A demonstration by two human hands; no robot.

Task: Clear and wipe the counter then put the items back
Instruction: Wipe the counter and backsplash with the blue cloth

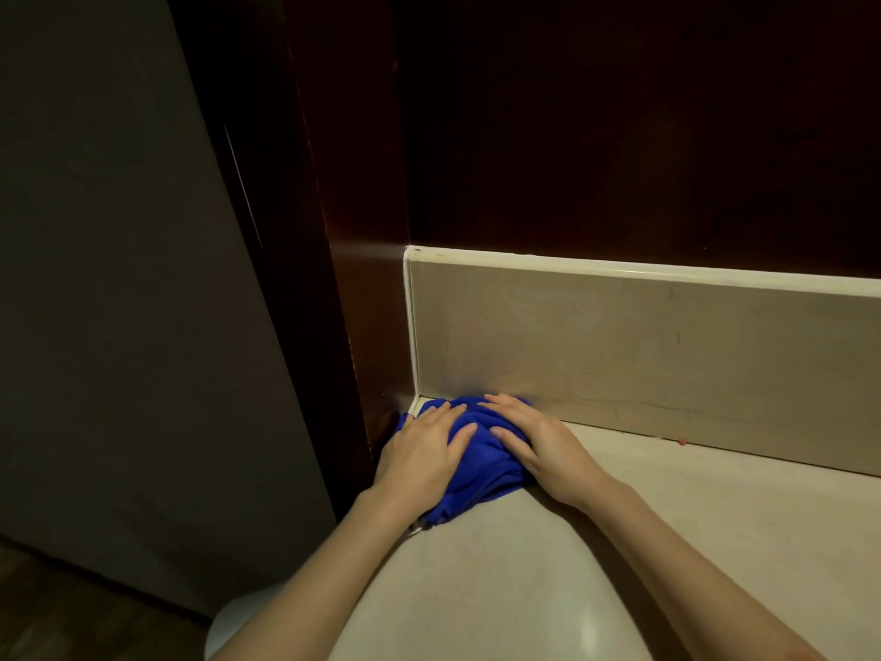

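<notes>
Wiping's the step now: left hand (419,450) and right hand (538,450) press flat, fingers straight, on the blue cloth (481,474) in the worktop (548,565) corner by the backsplash (619,345), so next I'd drag it outward.

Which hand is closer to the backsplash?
The right hand: its fingertips reach the backsplash over the cloth; the left hand sits nearer the counter's left edge.

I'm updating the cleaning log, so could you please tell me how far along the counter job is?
Clearing looks done: the visible counter holds only the cloth. Wiping is in hand: the left hand and right hand press the blue cloth flat into the back-left corner by the backsplash. Putting items back remains; none are in view.
</notes>
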